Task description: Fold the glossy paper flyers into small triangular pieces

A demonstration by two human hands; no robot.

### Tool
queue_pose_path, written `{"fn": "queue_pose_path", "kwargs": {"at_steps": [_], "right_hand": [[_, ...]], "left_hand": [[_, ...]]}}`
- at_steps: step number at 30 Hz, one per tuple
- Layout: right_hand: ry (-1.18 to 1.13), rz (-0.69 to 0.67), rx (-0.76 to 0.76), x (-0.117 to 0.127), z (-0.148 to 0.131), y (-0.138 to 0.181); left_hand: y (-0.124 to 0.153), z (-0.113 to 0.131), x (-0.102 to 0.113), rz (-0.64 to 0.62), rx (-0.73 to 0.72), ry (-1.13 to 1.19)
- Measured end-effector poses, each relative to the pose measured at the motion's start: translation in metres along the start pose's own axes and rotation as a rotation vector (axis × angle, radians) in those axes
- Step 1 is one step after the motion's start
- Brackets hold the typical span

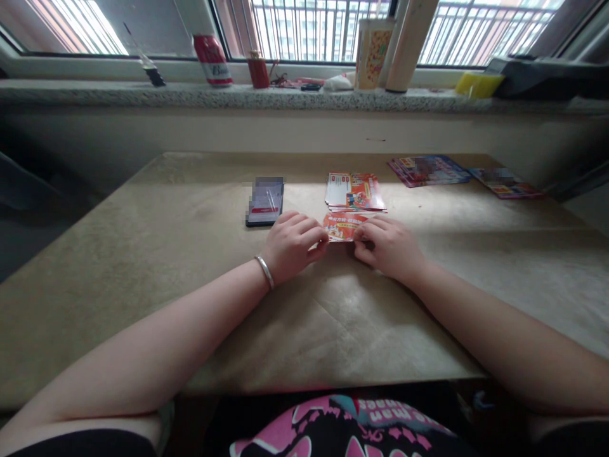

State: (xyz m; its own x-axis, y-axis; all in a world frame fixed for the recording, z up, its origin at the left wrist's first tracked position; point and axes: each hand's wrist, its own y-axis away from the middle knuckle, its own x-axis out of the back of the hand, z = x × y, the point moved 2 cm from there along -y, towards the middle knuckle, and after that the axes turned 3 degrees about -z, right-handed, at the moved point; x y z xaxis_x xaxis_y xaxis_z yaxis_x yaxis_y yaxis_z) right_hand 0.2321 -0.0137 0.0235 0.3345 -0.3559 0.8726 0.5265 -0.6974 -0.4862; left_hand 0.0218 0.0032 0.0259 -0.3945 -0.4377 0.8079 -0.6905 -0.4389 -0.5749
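A small red and orange printed leaflet (343,226) lies folded on the tan table (166,241) in front of me. My left hand (292,244), with a silver bangle at the wrist, has its fingers curled and pinches the leaflet's left edge. My right hand (387,244) is also curled and presses on the leaflet's right edge. Just beyond the hands sits a small stack of similar red leaflets (354,192).
A dark phone (265,201) lies left of the stack. Two colourful flyers (428,170) (505,183) rest at the far right of the table. On the window sill (95,94) stand a red can (212,60), a red cup (258,71), a printed carton (373,54) and yellow sponges (478,84).
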Motion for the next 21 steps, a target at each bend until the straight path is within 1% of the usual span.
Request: {"fn": "queue_pose_path", "kwargs": {"at_steps": [4,9,12,17,21], "right_hand": [[0.013,0.018,0.005,0.004,0.008,0.001],[0.082,0.034,0.031,0.008,0.012,0.002],[0.095,0.036,0.028,0.008,0.015,0.004],[0.102,0.063,-0.026,0.008,0.026,0.008],[0.095,0.062,-0.081,0.01,0.033,0.01]], "left_hand": [[0.001,-0.005,0.0,-0.005,0.026,0.003],[0.001,-0.006,0.002,0.039,0.009,0.028],[0.002,-0.009,0.001,0.049,0.025,0.034],[0.006,-0.015,-0.001,0.053,0.048,0.043],[0.008,-0.019,-0.002,0.023,0.079,0.058]]}}
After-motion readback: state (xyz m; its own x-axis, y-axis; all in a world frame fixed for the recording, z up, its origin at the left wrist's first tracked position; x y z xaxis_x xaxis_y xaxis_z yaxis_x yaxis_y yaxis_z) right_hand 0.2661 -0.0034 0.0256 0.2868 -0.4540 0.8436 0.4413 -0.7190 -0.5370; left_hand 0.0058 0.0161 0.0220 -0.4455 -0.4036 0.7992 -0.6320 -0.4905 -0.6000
